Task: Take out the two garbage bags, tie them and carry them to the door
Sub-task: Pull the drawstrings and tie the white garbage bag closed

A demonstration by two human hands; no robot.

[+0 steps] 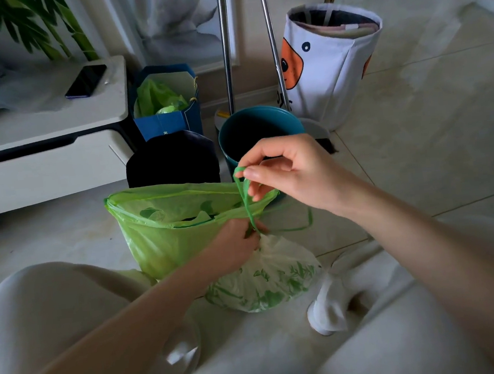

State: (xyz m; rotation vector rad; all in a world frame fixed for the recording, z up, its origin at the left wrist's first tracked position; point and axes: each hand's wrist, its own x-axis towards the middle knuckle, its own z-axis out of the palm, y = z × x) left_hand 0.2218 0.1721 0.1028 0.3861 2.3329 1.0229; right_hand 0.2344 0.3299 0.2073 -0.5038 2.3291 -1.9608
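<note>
A green garbage bag [160, 240] stands open on the floor between my knees, with trash inside. In front of it lies a white bag with green print [266, 278], its neck gathered. My left hand [233, 248] grips that gathered neck. My right hand [286, 171] is raised above it and pinches a loop of the green drawstring [245, 199], which runs down to the neck; another loop of string hangs to the right. Behind the bags stand an empty teal bin [229, 146] and a dark bin [171, 161].
A white low cabinet [53, 127] with a phone [86, 80] is at the left. A blue paper bag [170, 122] with green plastic, two metal poles [226, 44] and a white fabric basket [330, 67] stand behind. Tiled floor opens to the right.
</note>
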